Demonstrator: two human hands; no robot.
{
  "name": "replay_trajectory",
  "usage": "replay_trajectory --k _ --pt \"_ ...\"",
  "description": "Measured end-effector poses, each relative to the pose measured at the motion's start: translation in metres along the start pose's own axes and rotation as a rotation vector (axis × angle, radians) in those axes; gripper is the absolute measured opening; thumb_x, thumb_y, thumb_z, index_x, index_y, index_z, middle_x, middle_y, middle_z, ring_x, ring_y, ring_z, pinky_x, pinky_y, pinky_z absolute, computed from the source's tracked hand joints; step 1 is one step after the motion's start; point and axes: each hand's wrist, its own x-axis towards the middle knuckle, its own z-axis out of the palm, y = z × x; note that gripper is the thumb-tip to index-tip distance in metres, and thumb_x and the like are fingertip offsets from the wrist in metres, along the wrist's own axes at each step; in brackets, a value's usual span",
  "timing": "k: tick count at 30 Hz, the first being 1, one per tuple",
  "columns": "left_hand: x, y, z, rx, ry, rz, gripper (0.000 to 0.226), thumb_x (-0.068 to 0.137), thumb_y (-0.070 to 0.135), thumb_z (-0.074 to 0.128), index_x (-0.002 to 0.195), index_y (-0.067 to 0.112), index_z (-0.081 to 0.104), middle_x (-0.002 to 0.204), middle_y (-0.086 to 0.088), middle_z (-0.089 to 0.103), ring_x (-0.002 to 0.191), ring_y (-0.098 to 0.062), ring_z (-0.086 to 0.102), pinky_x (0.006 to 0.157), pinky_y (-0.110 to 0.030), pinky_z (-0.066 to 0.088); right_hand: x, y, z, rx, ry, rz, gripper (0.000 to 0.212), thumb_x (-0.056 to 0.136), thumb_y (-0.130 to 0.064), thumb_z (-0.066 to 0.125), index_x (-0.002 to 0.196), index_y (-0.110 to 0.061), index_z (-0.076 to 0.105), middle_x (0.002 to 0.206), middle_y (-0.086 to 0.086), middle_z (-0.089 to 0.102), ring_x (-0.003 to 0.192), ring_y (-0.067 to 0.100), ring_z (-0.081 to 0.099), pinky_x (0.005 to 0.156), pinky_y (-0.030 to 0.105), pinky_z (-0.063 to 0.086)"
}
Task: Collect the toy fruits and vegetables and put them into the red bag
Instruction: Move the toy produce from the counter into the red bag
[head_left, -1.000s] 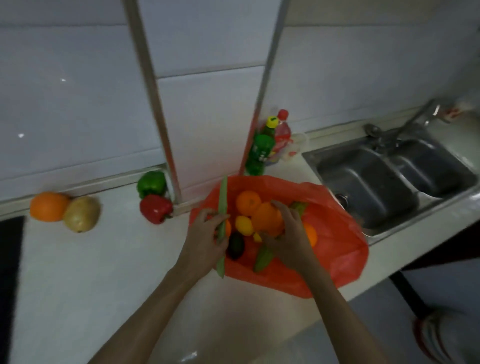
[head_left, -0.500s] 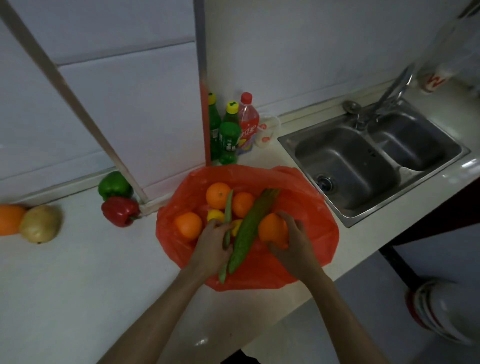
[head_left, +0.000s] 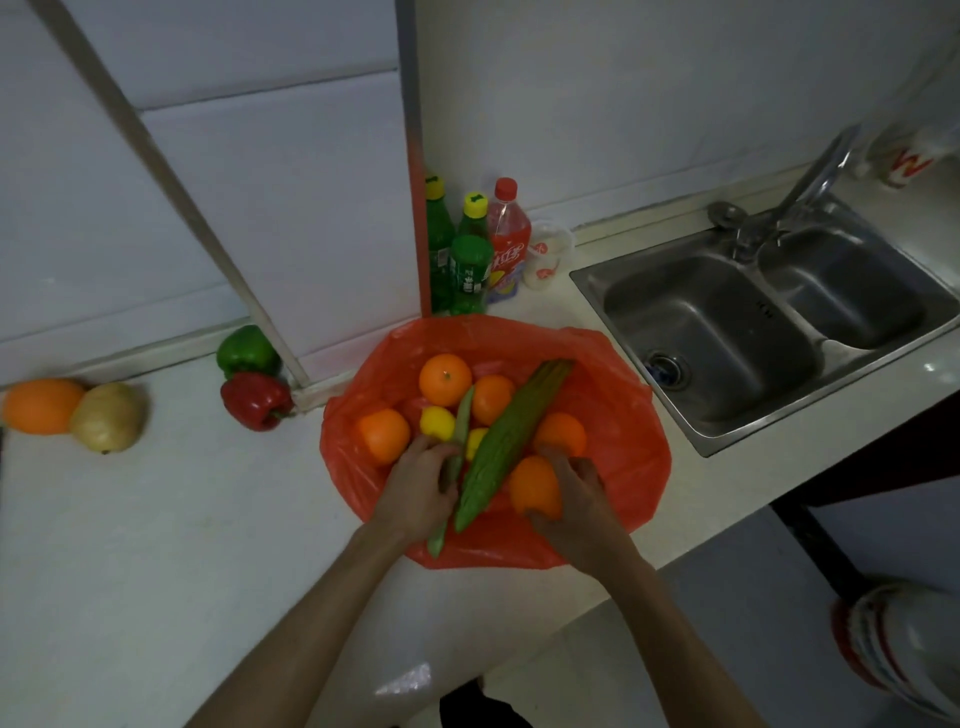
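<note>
Red bag (head_left: 623, 457) at frame centre, part filled.
A green pod (head_left: 464, 415) is pinched by the left hand (head_left: 421, 486), an orange (head_left: 535, 486) gripped by the right hand (head_left: 579, 499); the propped gourd (head_left: 511, 434) could be knocked out.

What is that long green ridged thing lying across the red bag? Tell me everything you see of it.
The toy gourd is dull green, ridged lengthwise, tapered at both ends, plastic-looking and whole. It lies slantwise on the fruit in the open red bag, over a yellow lemon, its near end between the left hand, which holds a thin green pod, and the right hand, which grips an orange. Neither hand plainly grips it.
</note>
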Motion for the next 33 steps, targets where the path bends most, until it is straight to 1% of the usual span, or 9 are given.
replay_trajectory --k 7,12,19,23,24,26,27,30,33 --pt "-0.022 -0.006 -0.032 -0.044 0.155 0.041 0.036 0.076 0.01 0.062 0.11 0.02 0.062 0.101 0.002 0.052 0.088 -0.011 0.048 0.078 -0.024 0.039 0.002 -0.014 -0.013 0.015 0.115 -0.076 0.066 0.087 -0.031 0.064 0.142 -0.031 0.026 0.143 0.011 0.034 0.124 0.032 0.043 0.09 0.035 0.041" --pt "-0.049 -0.028 -0.071 -0.031 0.278 0.017 0.036 0.077 0.012 0.063 0.113 0.018 0.06 0.11 -0.003 0.058 0.098 -0.018 0.055 0.081 -0.023 0.038 -0.007 -0.047 -0.022 0.075 0.188 -0.166 0.064 0.087 -0.032 0.065 0.141 -0.028 0.031 0.133 0.007 0.042 0.116 0.023 0.047 0.088 0.03 0.037" --pt "-0.134 -0.098 -0.136 0.069 0.316 -0.113 0.047 0.083 0.031 0.06 0.128 0.024 0.049 0.126 0.0 0.052 0.111 -0.02 0.052 0.09 -0.038 0.048 -0.021 -0.137 0.011 0.037 0.288 -0.332 0.06 0.079 -0.03 0.069 0.133 -0.012 0.047 0.118 0.016 0.057 0.108 0.033 0.054 0.09 0.041 0.044" --pt "-0.193 -0.15 -0.172 0.111 0.341 -0.184 0.05 0.084 0.038 0.059 0.131 0.025 0.045 0.13 0.0 0.05 0.118 -0.02 0.049 0.091 -0.04 0.048 -0.033 -0.197 0.057 0.011 0.284 -0.405 0.063 0.081 -0.035 0.069 0.136 -0.02 0.042 0.124 0.011 0.055 0.114 0.03 0.052 0.103 0.04 0.035" --pt "-0.206 -0.163 -0.18 0.118 0.345 -0.197 0.051 0.084 0.039 0.059 0.131 0.025 0.045 0.131 -0.001 0.05 0.119 -0.02 0.049 0.091 -0.039 0.048 -0.035 -0.212 0.067 -0.022 0.292 -0.415 0.063 0.081 -0.037 0.068 0.136 -0.022 0.042 0.122 0.01 0.057 0.114 0.029 0.052 0.107 0.036 0.026" --pt "-0.227 -0.184 -0.193 0.124 0.344 -0.222 0.053 0.085 0.04 0.058 0.133 0.024 0.043 0.132 -0.003 0.05 0.119 -0.021 0.049 0.091 -0.039 0.048 -0.039 -0.239 0.086 -0.074 0.275 -0.413 0.064 0.081 -0.034 0.071 0.136 -0.02 0.043 0.121 0.009 0.057 0.115 0.028 0.052 0.1 0.021 0.013" --pt "-0.235 -0.193 -0.198 0.123 0.342 -0.234 0.054 0.085 0.041 0.058 0.134 0.023 0.042 0.133 -0.004 0.05 0.119 -0.022 0.048 0.092 -0.04 0.048 -0.041 -0.251 0.094 -0.073 0.247 -0.426 0.065 0.081 -0.033 0.071 0.137 -0.019 0.042 0.121 0.01 0.056 0.115 0.027 0.052 0.097 0.018 0.017" --pt "-0.247 -0.213 -0.212 0.12 0.345 -0.247 0.055 0.084 0.041 0.058 0.134 0.022 0.042 0.131 -0.005 0.051 0.117 -0.023 0.049 0.093 -0.04 0.048 -0.041 -0.277 0.111 -0.082 0.151 -0.455 0.067 0.082 -0.039 0.068 0.139 -0.026 0.036 0.124 0.006 0.051 0.115 0.023 0.049 0.096 0.028 0.037" --pt "-0.245 -0.228 -0.219 0.109 0.356 -0.254 0.055 0.084 0.042 0.059 0.133 0.023 0.042 0.128 -0.006 0.052 0.115 -0.023 0.05 0.09 -0.038 0.048 -0.029 -0.294 0.121 -0.145 0.097 -0.44 0.068 0.084 -0.043 0.065 0.141 -0.027 0.033 0.132 0.008 0.048 0.122 0.024 0.047 0.102 0.033 0.038"
